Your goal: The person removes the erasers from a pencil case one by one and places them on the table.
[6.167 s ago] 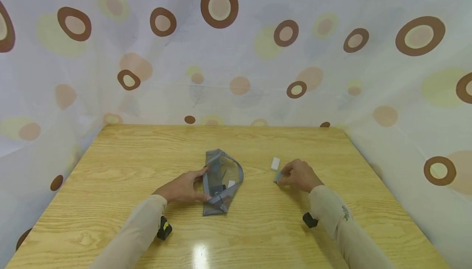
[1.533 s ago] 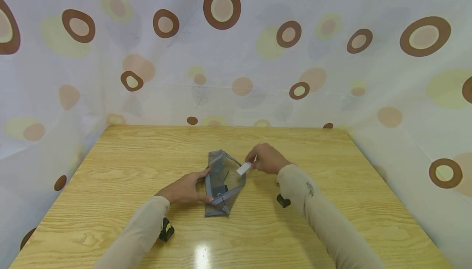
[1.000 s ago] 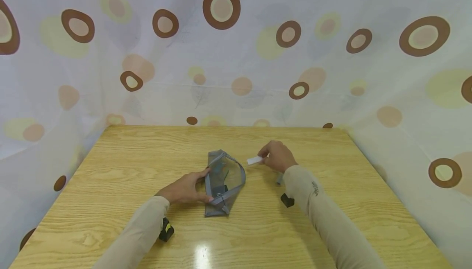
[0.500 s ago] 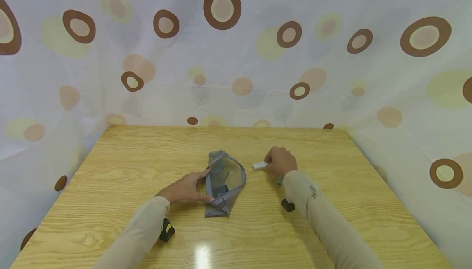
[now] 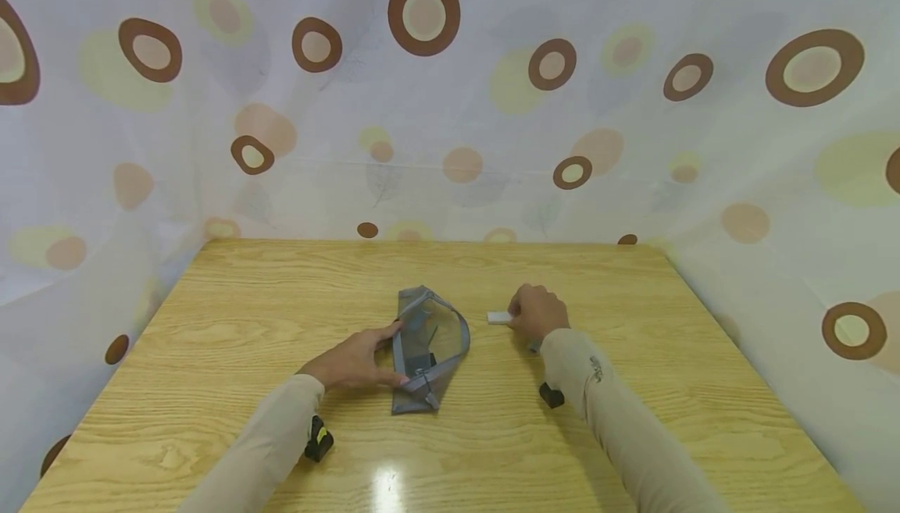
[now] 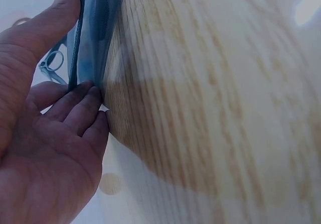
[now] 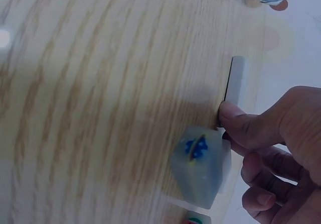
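Observation:
My left hand (image 5: 358, 357) holds the grey mesh zip pouch (image 5: 415, 400), its mouth spread towards the right. Through the mesh show a dark piece (image 5: 419, 362) and a thin green strip (image 5: 432, 333). In the left wrist view, thumb and fingers lie on either side of the zip edge. Right of the pouch, my right hand (image 5: 540, 312) pinches one end of a white bar (image 5: 498, 317) low over the table. Beside those fingers, in the right wrist view, stands a pale blue translucent block (image 7: 198, 176) with a blue printed figure, mostly behind the sleeve in the head view.
At the bottom of the right wrist view lies a small block (image 7: 195, 218) with a red and green print. The wooden table (image 5: 281, 279) ends at a hanging curtain (image 5: 450, 107) with brown rings, behind and at both sides.
The white bar has moved from the pouch's mouth to the right and down with my right hand. Earlier that hand held the pale blue block. My left hand stays on the pouch.

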